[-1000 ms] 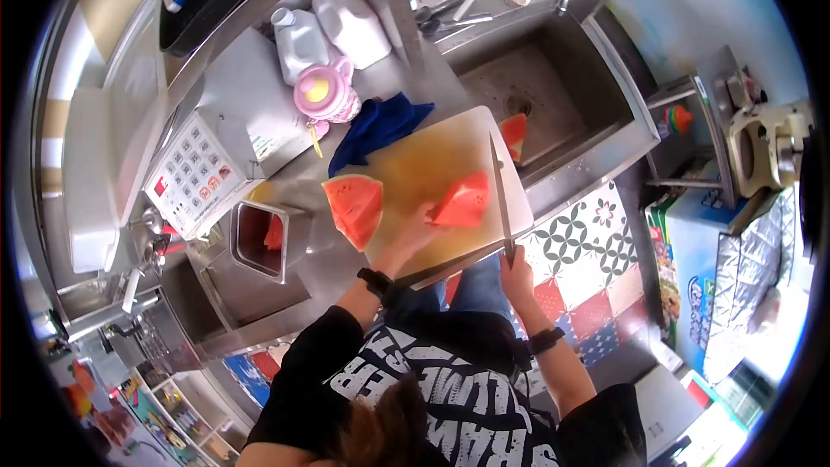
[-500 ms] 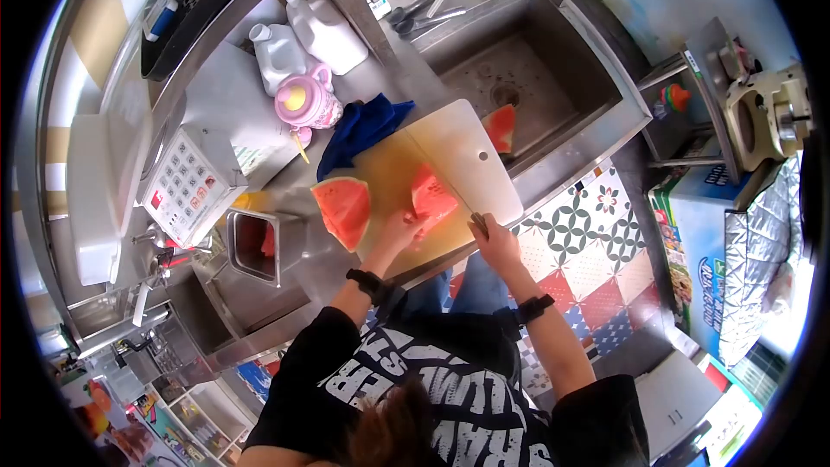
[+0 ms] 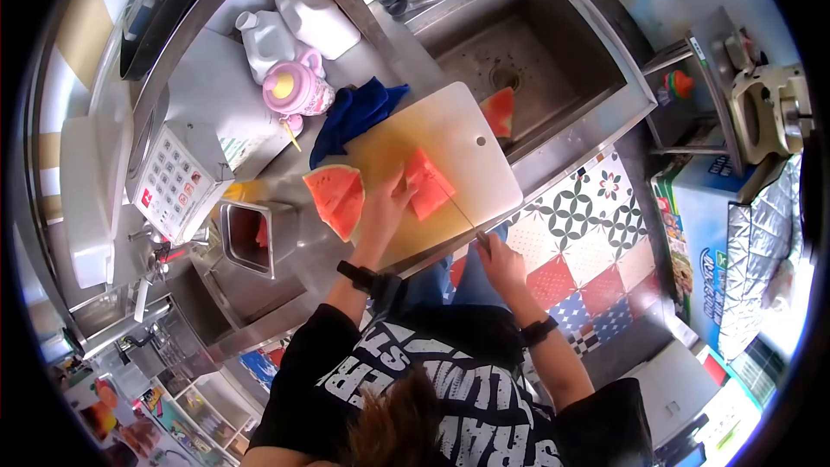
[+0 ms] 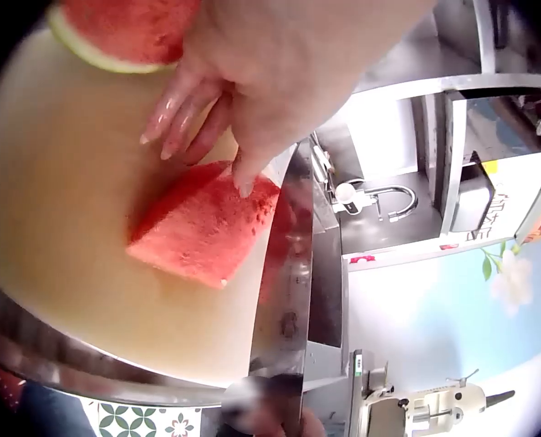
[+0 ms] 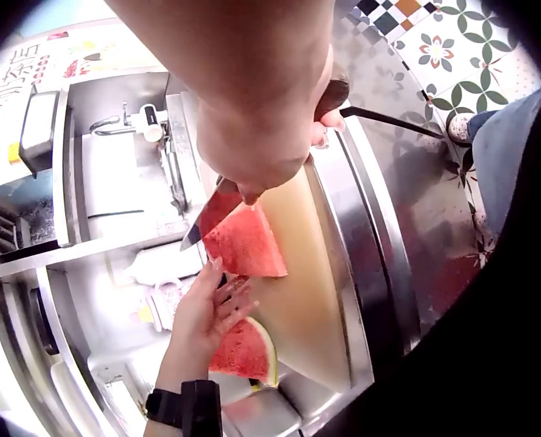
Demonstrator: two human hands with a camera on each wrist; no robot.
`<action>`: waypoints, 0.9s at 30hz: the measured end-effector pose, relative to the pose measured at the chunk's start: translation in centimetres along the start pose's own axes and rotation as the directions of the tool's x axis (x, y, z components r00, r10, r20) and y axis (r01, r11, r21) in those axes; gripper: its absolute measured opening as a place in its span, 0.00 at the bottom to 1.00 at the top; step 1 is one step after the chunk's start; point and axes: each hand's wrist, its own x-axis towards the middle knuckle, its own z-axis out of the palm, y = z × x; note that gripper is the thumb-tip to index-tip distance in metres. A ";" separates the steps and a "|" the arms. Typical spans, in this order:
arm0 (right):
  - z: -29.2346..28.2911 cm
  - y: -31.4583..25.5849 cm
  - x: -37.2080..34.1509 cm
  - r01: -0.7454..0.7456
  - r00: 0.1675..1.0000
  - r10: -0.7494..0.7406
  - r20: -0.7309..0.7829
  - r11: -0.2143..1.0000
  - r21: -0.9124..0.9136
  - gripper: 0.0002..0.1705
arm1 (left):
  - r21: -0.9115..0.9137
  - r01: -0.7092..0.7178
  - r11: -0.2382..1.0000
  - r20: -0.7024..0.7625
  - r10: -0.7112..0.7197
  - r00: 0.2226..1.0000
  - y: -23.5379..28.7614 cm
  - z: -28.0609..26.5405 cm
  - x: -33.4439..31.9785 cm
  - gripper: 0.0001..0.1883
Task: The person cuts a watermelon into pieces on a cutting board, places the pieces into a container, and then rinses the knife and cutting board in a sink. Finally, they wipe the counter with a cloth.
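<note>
On the white cutting board (image 3: 493,186) lies a red watermelon chunk (image 3: 430,186), its flesh facing up. My right hand (image 3: 503,268) grips a knife (image 4: 284,291) by its handle at the board's near edge, and the blade stands upright along the chunk's right side. From the left, my left hand (image 3: 385,207) reaches in with loosely extended fingers; its thumb (image 4: 245,177) touches the chunk's top edge in the left wrist view. A larger watermelon wedge with rind (image 3: 335,197) sits at the board's left edge, beside the left wrist.
Right of the board is a sink (image 3: 562,60), with another watermelon piece (image 3: 498,112) at its near left side. Behind the board lie a blue cloth (image 3: 356,117), a pink cup (image 3: 298,91) and white jugs (image 3: 316,17). A metal container (image 3: 281,238) stands at the left.
The knife has come left from the board's right side to the chunk. My left hand has shifted from the chunk's near end to its left side, and the chunk has turned.
</note>
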 end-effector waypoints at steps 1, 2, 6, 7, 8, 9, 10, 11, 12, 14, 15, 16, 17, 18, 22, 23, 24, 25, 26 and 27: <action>0.0 -0.1 0.1 0.002 1.000 -0.002 -0.001 1.000 -0.002 0.17 | -0.002 0.024 1.000 0.032 -0.024 0.999 0.2 -0.1 0.1 0.27; 0.0 -0.2 0.1 0.003 1.000 -0.003 -0.002 1.000 -0.004 0.17 | -0.003 0.048 0.999 0.064 -0.048 0.997 0.3 -0.1 0.1 0.26; 0.7 -0.4 0.3 -0.028 0.999 0.028 0.016 0.999 -0.018 0.17 | -0.074 0.002 0.997 0.054 0.002 0.999 -0.1 0.3 0.3 0.23; 0.8 -0.6 0.5 -0.065 0.996 0.066 0.059 0.998 -0.020 0.17 | -0.029 -0.013 0.999 0.052 0.015 0.999 0.0 0.2 0.2 0.22; 0.9 -0.7 0.6 -0.102 0.989 0.104 0.104 0.994 -0.023 0.17 | 0.015 -0.029 0.999 0.053 0.028 0.998 0.2 0.0 0.2 0.22; 0.8 -0.7 1.0 -0.146 0.976 0.150 0.159 0.989 -0.035 0.17 | 0.015 -0.017 1.000 0.064 0.016 0.998 0.5 -0.2 0.2 0.22; 0.8 -0.8 1.7 -0.187 0.957 0.194 0.214 0.981 -0.049 0.18 | 0.016 -0.006 1.000 0.074 0.005 0.997 0.7 -0.3 0.2 0.22; 0.8 -0.9 2.0 -0.227 0.934 0.236 0.267 0.972 -0.063 0.19 | 0.017 0.005 1.000 0.084 -0.007 0.996 0.9 -0.5 0.2 0.22; 0.9 -1.0 1.9 -0.244 0.929 0.249 0.274 0.968 -0.055 0.19 | 0.022 -0.011 1.000 0.089 0.009 0.996 0.8 -0.6 0.2 0.22; 1.1 -0.7 2.5 -0.268 0.923 0.270 0.276 0.962 -0.044 0.20 | 0.023 -0.051 0.998 0.089 0.049 0.995 0.8 -0.6 0.5 0.23; 1.2 -0.4 2.6 -0.251 0.932 0.252 0.262 0.967 -0.039 0.20 | 0.031 -0.034 0.999 0.099 0.031 0.995 1.1 -0.7 0.5 0.23; 1.3 -0.3 2.4 -0.235 0.939 0.235 0.251 0.972 -0.031 0.20 | 0.041 -0.015 0.999 0.111 0.010 0.994 1.3 -0.9 0.4 0.23; 1.4 -0.2 2.2 -0.218 0.946 0.218 0.239 0.976 -0.024 0.21 | 0.052 0.003 0.999 0.123 -0.010 0.992 1.4 -1.0 0.5 0.23; 1.2 -0.4 1.9 -0.196 0.960 0.192 0.205 0.981 0.001 0.21 | 0.031 0.000 1.000 0.109 -0.004 0.994 1.1 -1.0 0.4 0.23; 0.3 -1.2 0.1 -0.095 0.992 0.087 0.090 0.992 0.081 0.23 | -0.023 -0.033 0.999 0.075 0.035 0.997 -1.0 -0.1 0.0 0.21; 0.2 -1.3 0.1 -0.075 0.995 0.069 0.074 0.994 0.085 0.23 | -0.033 -0.055 0.998 0.070 0.057 0.996 -1.2 0.0 0.1 0.20; 0.0 -1.4 0.2 -0.056 0.997 0.051 0.054 0.995 0.087 0.22 | -0.041 -0.065 0.997 0.063 0.067 0.996 -0.9 -0.1 0.2 0.20; -0.1 -1.5 0.3 -0.051 0.998 0.048 0.049 0.996 0.080 0.22 | -0.050 -0.074 0.996 0.056 0.077 0.995 -0.5 -0.3 0.2 0.20; -0.1 -1.6 0.4 -0.046 0.998 0.042 0.046 0.996 0.071 0.22 | -0.059 -0.082 0.995 0.046 0.084 0.995 -0.3 -0.3 0.2 0.19; -0.1 -1.7 0.4 -0.039 0.998 0.036 0.046 0.997 0.065 0.22 | -0.060 -0.085 0.995 0.040 0.087 0.995 -0.3 -0.2 0.3 0.19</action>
